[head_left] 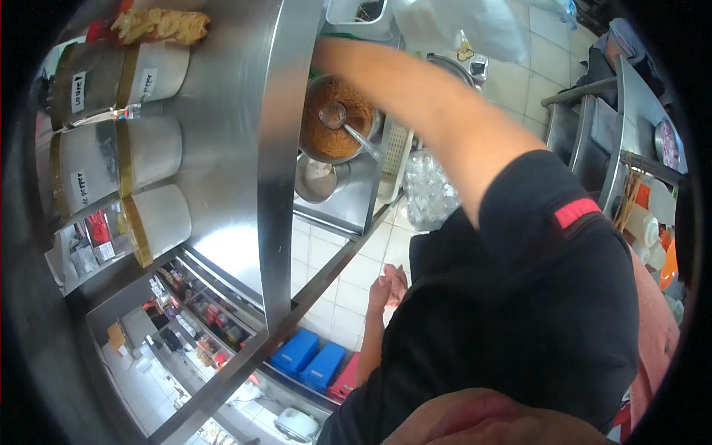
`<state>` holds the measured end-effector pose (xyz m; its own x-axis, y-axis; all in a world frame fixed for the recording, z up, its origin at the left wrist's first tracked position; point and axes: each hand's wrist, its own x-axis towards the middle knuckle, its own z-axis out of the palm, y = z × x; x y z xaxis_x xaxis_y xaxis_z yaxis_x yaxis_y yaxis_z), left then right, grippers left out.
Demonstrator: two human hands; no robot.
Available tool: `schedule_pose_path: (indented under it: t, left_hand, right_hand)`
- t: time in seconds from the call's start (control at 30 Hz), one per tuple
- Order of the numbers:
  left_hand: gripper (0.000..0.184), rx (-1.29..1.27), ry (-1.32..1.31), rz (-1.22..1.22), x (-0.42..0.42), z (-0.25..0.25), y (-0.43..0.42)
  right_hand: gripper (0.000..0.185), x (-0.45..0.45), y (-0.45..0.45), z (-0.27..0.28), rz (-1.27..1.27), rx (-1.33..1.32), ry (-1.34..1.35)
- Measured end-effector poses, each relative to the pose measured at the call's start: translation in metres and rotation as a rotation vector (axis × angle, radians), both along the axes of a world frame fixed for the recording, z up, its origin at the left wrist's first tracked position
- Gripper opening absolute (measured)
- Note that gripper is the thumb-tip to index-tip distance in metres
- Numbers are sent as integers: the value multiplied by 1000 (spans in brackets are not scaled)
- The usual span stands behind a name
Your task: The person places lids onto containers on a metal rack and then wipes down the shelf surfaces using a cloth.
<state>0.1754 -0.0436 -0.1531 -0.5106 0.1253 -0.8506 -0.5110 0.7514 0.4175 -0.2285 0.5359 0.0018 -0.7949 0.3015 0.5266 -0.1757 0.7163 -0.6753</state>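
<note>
My right arm stretches across the upper middle, and the steel shelf edge hides its hand. Below the forearm, a metal pot [337, 137] holds orange-brown, crumbly-looking food. A ladle [356, 137] rests in it, its handle over the rim. Beside this pot is a smaller metal pot [317, 179] with something pale inside. Lower down, away from the pots, my left hand [386, 288] is closed on a crumpled pink cloth [399, 284].
A steel shelf [222, 141] with labelled jars [157, 152] fills the left. Near the pots are a white plastic basket [394, 159] and a clear plastic bag [430, 189]. Blue bins [322, 363] stand low down. Another person [630, 44] is partly visible at the upper right.
</note>
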Motion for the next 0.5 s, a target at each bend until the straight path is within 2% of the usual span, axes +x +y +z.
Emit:
schedule_pose_path:
  t: [0.1, 0.17, 0.23, 0.3, 0.33, 0.37, 0.5]
  left_hand:
    - [31, 10, -14, 13, 2, -2, 7]
    - [30, 11, -24, 24, 5, -3, 9]
    - [30, 10, -33, 20, 8, -5, 11]
    - [30, 4, -40, 10, 7, -3, 14]
    - [30, 2, -41, 3, 7, -3, 14]
    - [30, -1, -41, -4, 5, -2, 14]
    - [29, -16, -46, -24, 1, 5, 12]
  right_hand:
    - [27, 31, 29, -5, 112, 20, -59]
    - [25, 63, 36, -12, 181, 85, -253]
    - [32, 105, 33, -4, 237, 163, -540]
    - [33, 98, 32, -52, 268, 386, -478]
    - [33, 101, 30, -59, 282, 495, -446]
    - [28, 104, 26, -67, 278, 477, -336]
    - [22, 110, 23, -49, 362, 486, -425]
